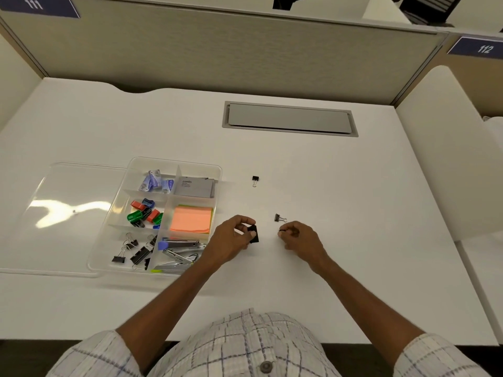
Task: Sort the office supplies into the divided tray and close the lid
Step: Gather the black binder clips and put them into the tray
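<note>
A clear divided tray (217,170) sits left of centre on the white desk, its clear lid (73,186) lying open to its left. Its compartments hold staple boxes, a grey card pack, coloured sharpeners, orange sticky notes (192,219), black binder clips (136,251) and staplers (179,254). My left hand (231,239) grips a large black binder clip (254,234) just right of the tray. My right hand (298,238) pinches a small black clip (281,230) at its fingertips. Two small binder clips lie loose on the desk, one beside my right hand (279,218) and one farther back (255,180).
A grey cable hatch (290,118) is set into the desk behind the work area. Beige partition walls (217,50) close off the back. A white side panel (446,148) stands at the right edge of the desk.
</note>
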A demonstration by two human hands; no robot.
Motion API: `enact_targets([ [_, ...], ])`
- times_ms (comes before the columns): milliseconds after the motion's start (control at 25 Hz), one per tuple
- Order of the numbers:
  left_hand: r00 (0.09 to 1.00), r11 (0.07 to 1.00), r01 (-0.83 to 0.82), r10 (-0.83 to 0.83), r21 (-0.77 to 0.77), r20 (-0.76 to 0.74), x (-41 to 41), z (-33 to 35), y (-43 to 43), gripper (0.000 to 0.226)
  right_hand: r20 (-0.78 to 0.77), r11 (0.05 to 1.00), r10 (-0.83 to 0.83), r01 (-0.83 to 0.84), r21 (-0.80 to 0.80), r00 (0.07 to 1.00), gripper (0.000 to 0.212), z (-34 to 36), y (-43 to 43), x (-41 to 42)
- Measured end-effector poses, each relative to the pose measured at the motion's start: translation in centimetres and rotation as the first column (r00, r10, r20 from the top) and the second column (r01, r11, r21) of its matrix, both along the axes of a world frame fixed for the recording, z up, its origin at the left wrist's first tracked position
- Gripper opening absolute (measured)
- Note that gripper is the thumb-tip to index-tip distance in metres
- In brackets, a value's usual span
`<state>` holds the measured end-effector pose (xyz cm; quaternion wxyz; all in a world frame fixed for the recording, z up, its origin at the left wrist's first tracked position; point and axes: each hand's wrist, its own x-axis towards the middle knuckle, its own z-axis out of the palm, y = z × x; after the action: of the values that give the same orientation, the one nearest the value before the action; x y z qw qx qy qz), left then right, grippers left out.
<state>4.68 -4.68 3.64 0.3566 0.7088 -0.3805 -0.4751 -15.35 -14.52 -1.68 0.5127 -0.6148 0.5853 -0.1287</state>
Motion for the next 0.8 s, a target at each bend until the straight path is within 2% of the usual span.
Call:
enact_targets([
  [80, 1.0, 0.999, -0.025, 0.025, -0.031, -0.018, 0.8, 0.6, 0.9, 0.024, 0.179, 0.969, -0.124, 0.08, 0.234, 0.976, 0.012, 1.0, 0.8, 0.9],
  [240, 0.992, 0.991, -0.126, 0.125, -0.042, -0.029, 4.0, 1.2, 3.8, 0.027, 0.367, 0.879, -0.275, 0.078, 0.47, 0.888, 0.028, 3.7, 2.8, 5.4],
  [440, 0.969, 0.969, -0.245, 0.245, -0.014, -0.02, 10.0, 1.8, 9.1, 0.025, 0.483, 0.849, -0.228, -0.07, 0.523, 0.846, 0.024, 6.9, 6.1, 13.6],
  [560, 0.94, 0.941, -0.338, 0.338, -0.015, 0.034, 13.5, 1.9, 11.9, 0.027, 0.463, 0.835, -0.136, -0.15, 0.529, 0.876, 0.018, 7.9, 8.3, 18.6],
  [800, 0.907, 0.909, -0.417, 0.418, -0.033, 0.058, 18.1, 2.1, 14.4, 0.032, 0.452, 0.782, -0.048, -0.248, 0.572, 0.891, 0.036, 8.5, 12.0, 24.9],
])
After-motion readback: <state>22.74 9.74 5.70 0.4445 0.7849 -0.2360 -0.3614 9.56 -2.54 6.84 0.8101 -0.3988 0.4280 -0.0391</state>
